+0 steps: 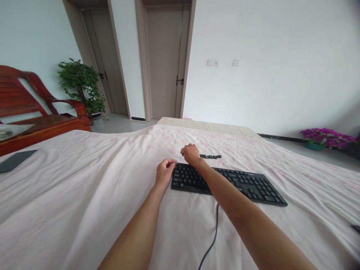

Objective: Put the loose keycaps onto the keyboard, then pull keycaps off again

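A black computer keyboard [255, 186] lies flat and slightly slanted on the pale bed sheet. My left hand [165, 171] is at its far left corner, thumb and forefinger closed together against the edge. Reaching across the keyboard, my right hand [191, 153] is just beyond its back edge with the fingers curled. A small dark bit shows at those fingertips, too small to name. Beside this hand, several small black keycaps [210, 156] lie in a row on the sheet. My right forearm covers the middle of the keyboard.
A black cable [216, 228] runs from the keyboard's front edge toward me. A dark flat object [17, 161] lies at the far left. Beyond the sheet [112, 195] stand a wooden bench [42, 125], a leafy plant [81, 82] and purple flowers [326, 137].
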Motion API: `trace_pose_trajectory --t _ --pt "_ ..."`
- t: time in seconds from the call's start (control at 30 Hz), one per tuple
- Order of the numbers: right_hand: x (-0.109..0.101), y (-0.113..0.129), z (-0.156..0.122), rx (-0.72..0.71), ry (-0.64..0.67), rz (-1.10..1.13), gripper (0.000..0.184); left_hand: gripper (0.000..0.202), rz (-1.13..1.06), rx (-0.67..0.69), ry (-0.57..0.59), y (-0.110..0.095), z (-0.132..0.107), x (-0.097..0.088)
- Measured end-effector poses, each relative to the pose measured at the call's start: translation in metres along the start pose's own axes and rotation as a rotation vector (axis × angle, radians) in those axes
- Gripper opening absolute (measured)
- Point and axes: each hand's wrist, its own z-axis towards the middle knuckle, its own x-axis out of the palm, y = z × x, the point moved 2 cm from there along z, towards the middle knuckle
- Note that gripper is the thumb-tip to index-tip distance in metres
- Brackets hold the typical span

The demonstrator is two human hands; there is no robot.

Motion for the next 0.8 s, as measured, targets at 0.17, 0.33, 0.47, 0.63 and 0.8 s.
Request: trace_pose_trajectory --t 0.17,0.33,0.47,0.63,0.8 --pt "-0.009 0.005 -0.026 0.004 -0.039 0.318 0.036 0.033 -0.085 -0.002 -0.032 -0.011 -0.002 0.001" --pt "-0.018 0.015 -0.062 -0.048 -0.143 0.665 0.037 0.035 -0.176 0.032 0.026 -0.023 -0.006 0.004" --pt "-0.023 0.02 -0.079 -0.053 -0.195 0.657 0.036 0.031 -0.221 -0.007 0.111 -0.027 -0.01 0.006" --pt "-0.031 0.022 -0.092 -0.061 -0.272 0.585 0.026 0.032 -0.232 -0.024 0.161 -0.033 -0.014 0.01" --pt "-0.041 0.026 -0.108 -0.143 -0.282 0.364 0.019 0.037 -0.292 -0.109 0.147 -0.031 -0.014 0.014"
